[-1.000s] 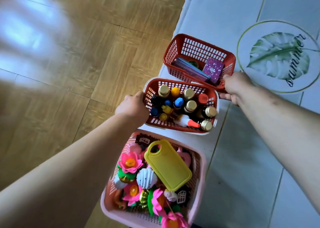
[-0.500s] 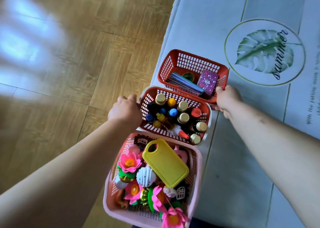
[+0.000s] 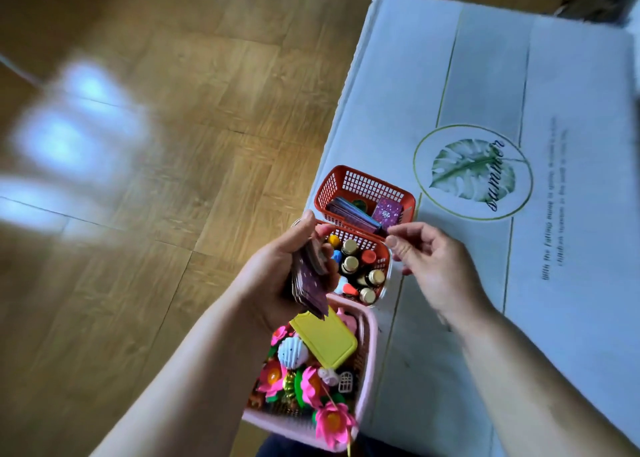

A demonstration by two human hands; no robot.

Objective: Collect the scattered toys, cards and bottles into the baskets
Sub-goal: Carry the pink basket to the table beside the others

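Both hands have left the basket rims. Left hand [image 3: 273, 283] now grips the card stack [image 3: 310, 280], thumb and fingers curled round its edges, above the bottle basket [image 3: 382, 248] at the mat's [image 3: 485, 58] left edge. Item: light, slick, likely to fan or spill; I'd clamp both long edges. Right hand [image 3: 429, 266] hovers beside it, fingers loosely apart, apparently empty. Stack's lower corner is blurred and the card count unreadable. Bottle basket half hidden by the hand; card basket [image 3: 363, 179] sits just beyond.
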